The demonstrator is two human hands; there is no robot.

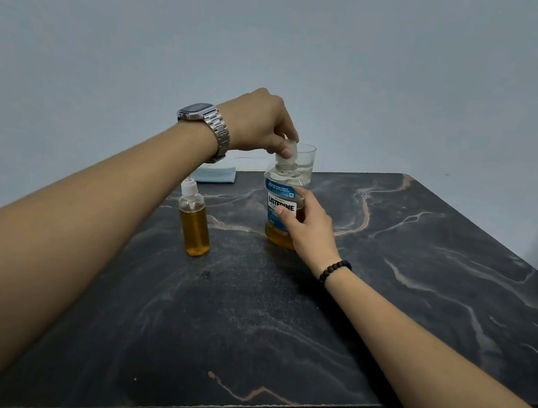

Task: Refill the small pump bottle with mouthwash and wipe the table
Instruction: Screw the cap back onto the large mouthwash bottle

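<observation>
A clear mouthwash bottle (278, 219) with a blue and white label and amber liquid in its lower part stands upright near the middle of the dark marble table (278, 326). My left hand (260, 126) comes down from above, fingers pinched on the bottle's white cap (288, 151). My right hand (309, 225) wraps around the bottle's body from the right. To the left stands the small pump bottle (194, 222), upright, mostly full of amber liquid, its white pump top on. A folded light blue cloth (214, 173) lies at the table's far left edge.
A clear drinking glass (305, 160) stands just behind the mouthwash bottle. A pale wall rises behind the table. The table's front edge runs across the bottom, its right edge along the right side.
</observation>
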